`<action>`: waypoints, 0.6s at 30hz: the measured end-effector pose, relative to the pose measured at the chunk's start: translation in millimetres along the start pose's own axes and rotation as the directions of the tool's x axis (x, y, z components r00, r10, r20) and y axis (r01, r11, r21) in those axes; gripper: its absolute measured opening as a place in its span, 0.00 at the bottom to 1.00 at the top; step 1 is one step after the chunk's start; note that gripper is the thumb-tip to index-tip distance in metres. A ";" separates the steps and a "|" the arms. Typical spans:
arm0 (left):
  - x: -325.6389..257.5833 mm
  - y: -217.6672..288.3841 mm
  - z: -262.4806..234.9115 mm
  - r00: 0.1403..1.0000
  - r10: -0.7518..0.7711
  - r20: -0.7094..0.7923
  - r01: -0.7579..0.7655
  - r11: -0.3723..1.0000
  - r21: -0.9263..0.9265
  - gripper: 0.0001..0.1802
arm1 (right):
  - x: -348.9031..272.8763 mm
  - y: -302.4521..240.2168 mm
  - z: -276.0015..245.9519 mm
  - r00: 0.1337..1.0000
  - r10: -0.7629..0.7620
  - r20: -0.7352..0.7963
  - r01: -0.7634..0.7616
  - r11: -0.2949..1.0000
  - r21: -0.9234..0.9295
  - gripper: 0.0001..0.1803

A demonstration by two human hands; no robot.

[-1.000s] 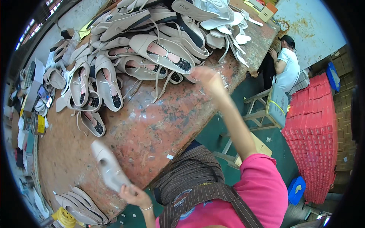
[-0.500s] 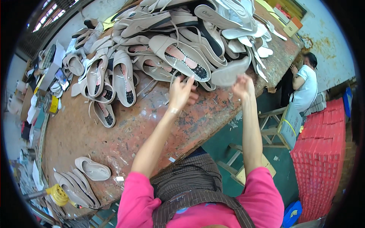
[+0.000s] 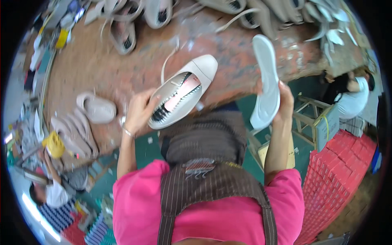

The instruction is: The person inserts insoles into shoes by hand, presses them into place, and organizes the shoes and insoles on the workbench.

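Note:
A beige lace-up shoe point(image 3: 207, 68) tilts over the near edge of the table, its toe pointing up and right. My left hand point(image 3: 139, 111) is closed on its heel end. Inside the opening I see a pink strip, dark speckled lining and jagged stitching along the sides; a loose lace trails from the far side. To the right, my right hand point(image 3: 286, 102) grips a whitish insole point(image 3: 266, 61) near its lower part, holding it upright and apart from the shoe. Part of that hand's fingers is hidden behind the insole.
More beige shoes point(image 3: 157, 12) and loose pale insoles point(image 3: 335, 36) lie along the far side of the worn table point(image 3: 81, 61). Several shoes point(image 3: 77, 130) stand at left beside a yellow lamp-like fixture point(image 3: 54, 145). Red boxes point(image 3: 335, 171) are stacked at right, near a seated person point(image 3: 354, 98).
My left hand has drawn a shoe from the pile toward me. My right hand has come nearer with the insole, now turned upright. The whole view has tipped lower.

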State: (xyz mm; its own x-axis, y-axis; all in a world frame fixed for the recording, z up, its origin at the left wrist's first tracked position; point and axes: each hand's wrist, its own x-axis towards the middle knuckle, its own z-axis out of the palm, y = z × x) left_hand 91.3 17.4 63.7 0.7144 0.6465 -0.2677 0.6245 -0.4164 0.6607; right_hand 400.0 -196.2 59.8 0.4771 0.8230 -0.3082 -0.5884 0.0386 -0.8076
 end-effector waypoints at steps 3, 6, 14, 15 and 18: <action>-34.4 -29.7 10.5 0.960 -0.065 -0.271 0.100 0.988 0.117 0.13 | 10.6 6.8 26.5 0.995 0.015 0.102 0.006 0.980 -0.199 0.37; -58.1 -26.3 31.9 0.754 -0.213 -0.621 0.348 0.932 0.103 0.17 | 14.8 27.6 44.6 0.973 -0.027 0.227 0.114 0.919 -0.378 0.41; -79.4 -46.7 58.8 0.651 -0.508 -0.563 0.125 0.804 -0.581 0.18 | 16.7 49.5 135.0 0.633 0.043 0.773 0.771 -0.117 -0.626 0.27; -76.3 -49.6 58.0 0.667 -0.421 -0.615 0.063 0.854 -0.516 0.18 | 17.3 59.3 140.7 0.629 0.051 0.776 0.775 -0.114 -0.621 0.27; -75.6 -65.1 63.3 0.699 -0.412 -0.584 0.011 0.823 -0.568 0.22 | 28.7 91.1 150.8 0.525 0.053 0.850 0.849 -0.101 -0.518 0.23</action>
State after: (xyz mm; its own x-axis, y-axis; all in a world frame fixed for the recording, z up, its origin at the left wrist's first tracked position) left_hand 16.7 -44.9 -3.5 0.0577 0.9971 -0.0499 0.3427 0.0271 0.9390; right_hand 261.7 -83.6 53.2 -0.3356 0.9154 0.2221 0.8028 0.4013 -0.4410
